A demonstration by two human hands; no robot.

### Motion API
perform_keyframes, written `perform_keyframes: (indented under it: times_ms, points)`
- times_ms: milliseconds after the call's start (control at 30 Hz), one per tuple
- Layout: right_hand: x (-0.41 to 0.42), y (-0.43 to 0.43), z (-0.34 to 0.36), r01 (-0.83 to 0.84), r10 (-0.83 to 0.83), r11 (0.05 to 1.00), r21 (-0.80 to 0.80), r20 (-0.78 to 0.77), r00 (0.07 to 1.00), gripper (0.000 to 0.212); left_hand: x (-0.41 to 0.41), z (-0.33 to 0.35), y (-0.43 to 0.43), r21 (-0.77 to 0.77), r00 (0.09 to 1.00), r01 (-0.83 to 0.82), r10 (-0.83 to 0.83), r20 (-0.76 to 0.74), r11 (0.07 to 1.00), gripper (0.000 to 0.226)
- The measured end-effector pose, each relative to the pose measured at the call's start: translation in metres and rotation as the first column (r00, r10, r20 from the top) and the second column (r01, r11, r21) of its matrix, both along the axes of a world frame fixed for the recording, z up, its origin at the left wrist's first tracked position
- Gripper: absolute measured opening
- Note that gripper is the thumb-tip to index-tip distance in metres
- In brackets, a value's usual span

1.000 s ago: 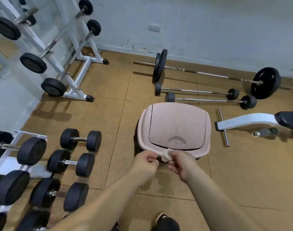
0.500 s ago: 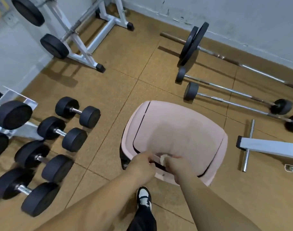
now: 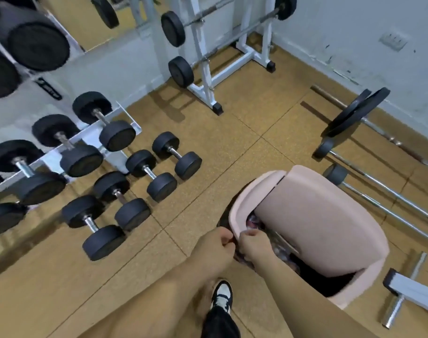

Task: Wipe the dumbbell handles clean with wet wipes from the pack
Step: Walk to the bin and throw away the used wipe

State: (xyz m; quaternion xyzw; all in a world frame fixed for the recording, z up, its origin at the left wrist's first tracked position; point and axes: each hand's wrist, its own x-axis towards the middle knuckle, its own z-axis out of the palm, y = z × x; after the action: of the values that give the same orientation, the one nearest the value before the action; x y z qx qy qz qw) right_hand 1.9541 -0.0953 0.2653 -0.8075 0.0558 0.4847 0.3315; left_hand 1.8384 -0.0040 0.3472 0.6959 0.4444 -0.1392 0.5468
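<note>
Binning a spent wipe is, we judge, the step in hand. The left hand (image 3: 215, 247) and right hand (image 3: 253, 246) meet at the near rim of the bin (image 3: 235, 215), knuckles almost touching and the fingers of both curled in. The lid (image 3: 317, 220) is tipped open beyond the hands, and the dark mouth gapes just past the right wrist. There may be a pale scrap at the right fingertips, but with the blur we cannot tell whether either hand pinches the wipe or it has already dropped in. The dumbbells (image 3: 150, 175) lie in a row on the floor (image 3: 208, 147), well to the left of the left hand and untouched. More sit on the rack (image 3: 125, 123) beyond them. No pack shows.

Next, we think, the hands must let go over the opening and draw clear so the lid can swing shut. They then turn left for a fresh wipe and the next handle, and the pack will have to be found first.

Half a second ago a white wad sat plainly between the two hands, over a lid lying nearly flat. Now the lid has swung open and the wad is no longer plain. The view has also swung left, so the dumbbells and rack fill more of it.
</note>
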Motion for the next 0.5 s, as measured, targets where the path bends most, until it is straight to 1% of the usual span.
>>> perform_keyframes:
  times_ms: [33,100,167,233,267,300,367,433,500]
  points:
    - [-0.016,0.018,0.005,-0.079,0.079,0.997,0.026,-0.001,0.997,0.013,-0.022,0.010,0.012,0.006,0.998,-0.056,0.056,0.015,0.998,0.022]
    - [-0.051,0.052,0.019,-0.237,0.235,0.971,0.033,0.046,0.971,0.013,-0.071,0.026,0.033,0.049,0.987,-0.154,0.152,0.052,0.987,0.013]
    - [-0.102,0.091,0.041,-0.325,0.322,0.945,0.042,0.065,0.944,0.012,-0.137,0.044,0.052,0.079,0.957,-0.276,0.267,0.113,0.958,0.018]
    - [-0.164,0.127,0.086,-0.410,0.406,0.911,0.047,0.076,0.911,0.014,-0.206,0.060,0.064,0.078,0.913,-0.385,0.367,0.178,0.920,0.021]
    - [-0.209,0.147,0.105,-0.468,0.462,0.882,0.059,0.095,0.882,0.015,-0.256,0.070,0.070,0.086,0.877,-0.461,0.438,0.198,0.883,0.021]
    - [-0.242,0.161,0.122,-0.492,0.484,0.867,0.074,0.100,0.869,0.014,-0.293,0.076,0.073,0.098,0.843,-0.521,0.493,0.215,0.848,0.021]
    - [-0.329,0.193,0.147,-0.556,0.549,0.817,0.152,0.091,0.831,0.009,-0.385,0.085,0.080,0.135,0.759,-0.643,0.605,0.240,0.754,0.019]
    - [-0.411,0.219,0.167,-0.606,0.609,0.765,0.219,0.062,0.790,0.012,-0.465,0.092,0.083,0.145,0.684,-0.727,0.688,0.242,0.671,0.022]
    - [-0.509,0.245,0.181,-0.666,0.685,0.694,0.276,0.034,0.728,0.017,-0.555,0.098,0.083,0.161,0.590,-0.807,0.768,0.250,0.568,0.022]
